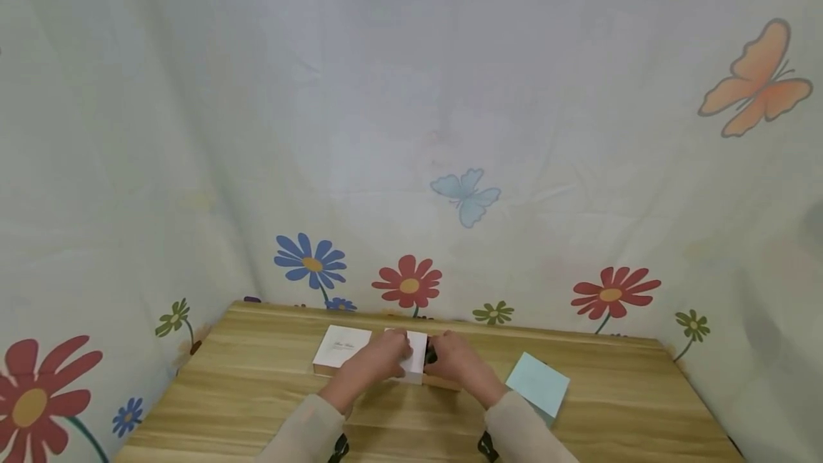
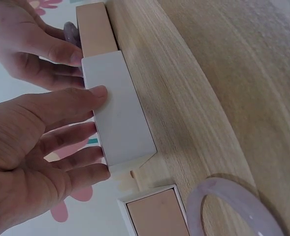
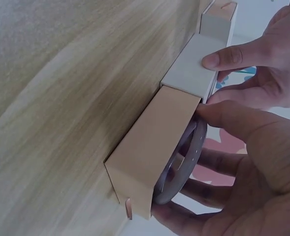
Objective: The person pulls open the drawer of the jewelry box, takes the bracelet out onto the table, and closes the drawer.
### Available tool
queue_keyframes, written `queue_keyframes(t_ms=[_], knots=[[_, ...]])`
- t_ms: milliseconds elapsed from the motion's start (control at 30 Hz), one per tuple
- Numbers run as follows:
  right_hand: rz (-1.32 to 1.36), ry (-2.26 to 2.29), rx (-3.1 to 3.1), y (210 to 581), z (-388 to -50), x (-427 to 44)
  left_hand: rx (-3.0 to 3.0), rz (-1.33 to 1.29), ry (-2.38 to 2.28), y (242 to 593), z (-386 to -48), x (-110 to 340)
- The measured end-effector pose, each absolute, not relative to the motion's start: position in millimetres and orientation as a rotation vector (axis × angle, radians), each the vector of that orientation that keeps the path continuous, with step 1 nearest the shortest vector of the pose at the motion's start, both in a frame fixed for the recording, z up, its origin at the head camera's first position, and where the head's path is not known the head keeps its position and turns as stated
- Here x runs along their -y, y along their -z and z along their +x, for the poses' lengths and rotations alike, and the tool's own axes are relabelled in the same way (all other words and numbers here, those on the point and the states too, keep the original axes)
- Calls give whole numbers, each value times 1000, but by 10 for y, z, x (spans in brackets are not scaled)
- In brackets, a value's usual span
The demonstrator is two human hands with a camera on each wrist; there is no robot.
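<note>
A white box sleeve (image 2: 117, 108) lies on the wooden table, a tan drawer (image 3: 147, 135) sticking out of its right end. My left hand (image 2: 41, 142) grips the sleeve, thumb on its near side and fingertips on the top. At the drawer, my right hand (image 3: 243, 172) holds a dark purple-grey bangle (image 3: 189, 169) partly inside the open top; the thumb touches the drawer's rim beside the sleeve. From above, the left hand (image 1: 382, 357) covers part of the sleeve (image 1: 416, 361), and the right hand (image 1: 459, 361) hides most of the drawer.
A white box (image 1: 341, 345) with small print stands left of the sleeve. A pale lilac bangle (image 2: 196, 204) lies on the table (image 2: 184, 73) in front of that box. To the right is a light teal box (image 1: 539, 383). A flowered curtain (image 1: 386, 127) hangs behind the table.
</note>
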State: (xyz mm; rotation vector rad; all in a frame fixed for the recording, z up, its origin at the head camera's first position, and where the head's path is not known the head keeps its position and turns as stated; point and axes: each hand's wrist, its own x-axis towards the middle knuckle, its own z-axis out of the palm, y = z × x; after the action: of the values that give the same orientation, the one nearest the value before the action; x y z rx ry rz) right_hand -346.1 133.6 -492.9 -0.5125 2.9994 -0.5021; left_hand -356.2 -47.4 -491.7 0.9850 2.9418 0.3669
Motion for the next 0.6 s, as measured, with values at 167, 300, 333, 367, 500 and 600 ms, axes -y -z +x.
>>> queue_keyframes(t_ms=[167, 300, 333, 367, 500, 600], knots=[[-454, 477, -3025, 4919, -3412, -1305, -2934, 966, -376, 4932, -3561, 473], [-420, 481, -3042, 4898, -3387, -1304, -2941, 966, -380, 4940, -3565, 468], [-414, 482, -3047, 4890, -3383, -1309, -2948, 976, -368, 4938, -3569, 465], [-407, 490, -3050, 4883, -3379, -1315, -2954, 985, -354, 4941, -3577, 462], [-390, 497, -3047, 4869, -3359, -1329, -2961, 966, -323, 4943, -3592, 453], [-386, 508, -3039, 4874, -3340, -1329, -2953, 929, -333, 4950, -3592, 451]])
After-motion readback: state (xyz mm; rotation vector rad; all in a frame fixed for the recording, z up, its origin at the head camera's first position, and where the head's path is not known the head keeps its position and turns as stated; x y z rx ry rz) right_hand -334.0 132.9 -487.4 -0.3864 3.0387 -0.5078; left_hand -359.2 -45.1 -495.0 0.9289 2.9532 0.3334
